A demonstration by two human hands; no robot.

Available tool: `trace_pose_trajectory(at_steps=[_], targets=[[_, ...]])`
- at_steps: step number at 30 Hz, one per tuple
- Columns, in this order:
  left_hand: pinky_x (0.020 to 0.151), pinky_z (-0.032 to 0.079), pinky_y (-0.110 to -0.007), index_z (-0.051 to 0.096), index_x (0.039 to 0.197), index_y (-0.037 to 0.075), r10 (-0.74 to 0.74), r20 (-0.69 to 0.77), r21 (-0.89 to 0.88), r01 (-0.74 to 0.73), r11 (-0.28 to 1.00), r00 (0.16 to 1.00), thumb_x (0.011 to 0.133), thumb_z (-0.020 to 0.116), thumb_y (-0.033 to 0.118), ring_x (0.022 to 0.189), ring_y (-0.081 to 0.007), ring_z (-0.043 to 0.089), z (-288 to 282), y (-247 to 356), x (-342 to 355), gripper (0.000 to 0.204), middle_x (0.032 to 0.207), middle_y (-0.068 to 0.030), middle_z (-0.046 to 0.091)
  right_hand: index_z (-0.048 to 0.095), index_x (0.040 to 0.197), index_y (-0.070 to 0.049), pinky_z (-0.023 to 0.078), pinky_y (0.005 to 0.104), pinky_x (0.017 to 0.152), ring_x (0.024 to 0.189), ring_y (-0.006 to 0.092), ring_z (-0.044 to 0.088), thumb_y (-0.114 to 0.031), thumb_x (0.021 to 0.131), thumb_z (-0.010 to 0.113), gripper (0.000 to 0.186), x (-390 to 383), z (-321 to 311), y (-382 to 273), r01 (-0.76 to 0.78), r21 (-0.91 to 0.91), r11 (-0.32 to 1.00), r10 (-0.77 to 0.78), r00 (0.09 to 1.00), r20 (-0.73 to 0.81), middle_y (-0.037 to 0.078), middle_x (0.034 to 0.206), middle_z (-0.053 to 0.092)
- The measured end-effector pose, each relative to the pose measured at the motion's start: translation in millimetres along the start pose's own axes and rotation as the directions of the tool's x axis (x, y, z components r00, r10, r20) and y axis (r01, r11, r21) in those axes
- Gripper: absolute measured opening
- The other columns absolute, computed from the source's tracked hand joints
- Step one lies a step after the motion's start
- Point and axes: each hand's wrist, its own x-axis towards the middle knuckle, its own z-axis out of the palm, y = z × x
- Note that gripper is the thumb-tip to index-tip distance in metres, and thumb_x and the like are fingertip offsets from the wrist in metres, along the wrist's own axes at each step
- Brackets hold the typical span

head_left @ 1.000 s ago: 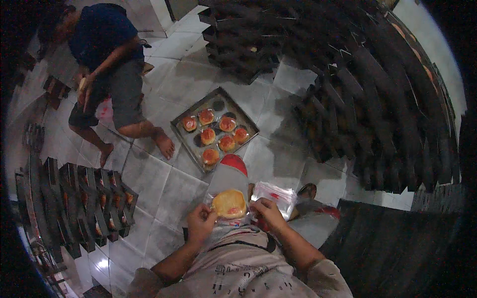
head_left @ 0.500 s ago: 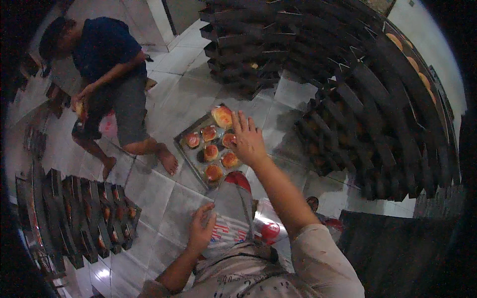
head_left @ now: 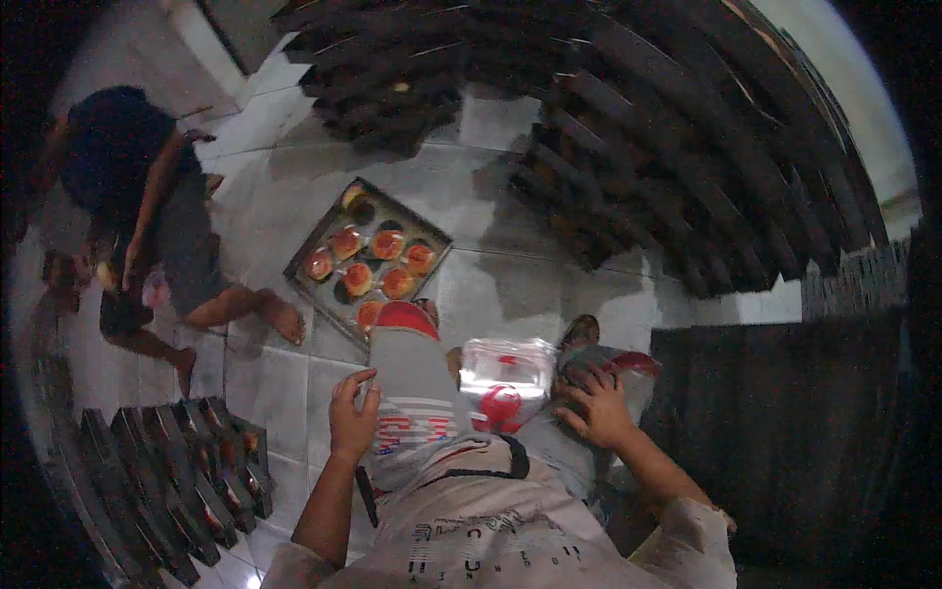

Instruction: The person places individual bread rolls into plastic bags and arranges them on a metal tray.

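Resting with its fingers loosely spread, the right hand (head_left: 597, 405) lies on the stack of clear plastic wrappers (head_left: 507, 368) in the lap, fingertips on the crinkled film and pinching nothing that I can make out. The left hand (head_left: 351, 417) sits open too, fingers apart and lightly curled against the edge of the grey striped cloth (head_left: 412, 393) over the knee, thumb toward the body.

To pick a single wrapper well, I would judge it best to rub the top film loose with thumb and forefinger, since the thin sheets look slippery and prone to cling together, while the other hand steadies the pile.

The wrappers are glossy and transparent with a red printed patch, lying between the two hands at the near side of the floor space. Beyond the knees, on the pale tiled floor (head_left: 491, 285), sits a dark square metal baking tray (head_left: 304, 257) holding round, golden-orange buns (head_left: 389, 243), soft and domed; several of its places are bare. Dark stacked trays (head_left: 687, 128) curve around the far side, and a second person (head_left: 128, 196) crouches at the left.
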Motion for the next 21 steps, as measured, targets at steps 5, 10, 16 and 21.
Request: trace_pose_trajectory(at_steps=[5, 10, 16, 21], targets=[[0.090, 0.039, -0.038, 0.060, 0.101, 0.005, 0.357, 0.111, 0.150, -0.371, 0.916, 0.927, 0.078, 0.061, 0.011, 0.102, -0.0309, 0.052, 22.9, 13.3, 2.4, 0.023, 0.103, -0.0143, 0.059, 0.061, 0.111, -0.020, 0.020, 0.0642, 0.097, 0.124, 0.0326, 0.037, -0.046, 0.082, 0.053, 0.040, -24.9, 11.9, 65.4, -0.119, -0.067, 0.991, 0.114, 0.991, -0.075, 0.008, 0.127, 0.049], [0.093, 0.037, -0.041, 0.060, 0.099, 0.005, 0.395, 0.182, 0.227, -0.429, 0.874, 0.900, 0.077, 0.060, 0.011, 0.105, -0.0336, 0.050, 27.3, 23.4, -1.3, 0.022, 0.103, -0.0142, 0.059, 0.057, 0.119, -0.018, 0.026, 0.0639, 0.095, 0.118, 0.0334, 0.045, -0.046, 0.080, 0.056, 0.048, -51.9, 72.6, 204.2, -0.594, 0.454, 0.664, 0.589, 0.790, 0.173, 0.008, 0.136, 0.041], [0.093, 0.037, -0.041, 0.060, 0.097, 0.004, 0.310, 0.182, 0.296, -0.353, 0.888, 0.933, 0.079, 0.059, 0.012, 0.105, -0.0340, 0.050, 29.4, 24.6, -7.9, 0.020, 0.102, -0.0149, 0.059, 0.055, 0.119, -0.014, 0.030, 0.0616, 0.092, 0.116, 0.0302, 0.046, -0.042, 0.082, 0.054, 0.046, -99.8, 37.8, 211.8, -0.899, -0.230, 0.374, 0.921, 0.389, -0.026, 0.011, 0.125, 0.049], [0.093, 0.038, -0.041, 0.059, 0.100, 0.004, 0.381, 0.294, 0.227, -0.452, 0.863, 0.876, 0.080, 0.058, 0.016, 0.105, -0.0350, 0.051, 78.6, 32.7, 23.5, 0.023, 0.104, -0.0175, 0.058, 0.063, 0.104, -0.012, 0.032, 0.0564, 0.092, 0.112, 0.0302, 0.046, -0.032, 0.077, 0.060, 0.034, -70.5, 23.1, 128.6, -0.840, -0.071, 0.538, 0.751, 0.516, -0.412, 0.012, 0.115, 0.054]])
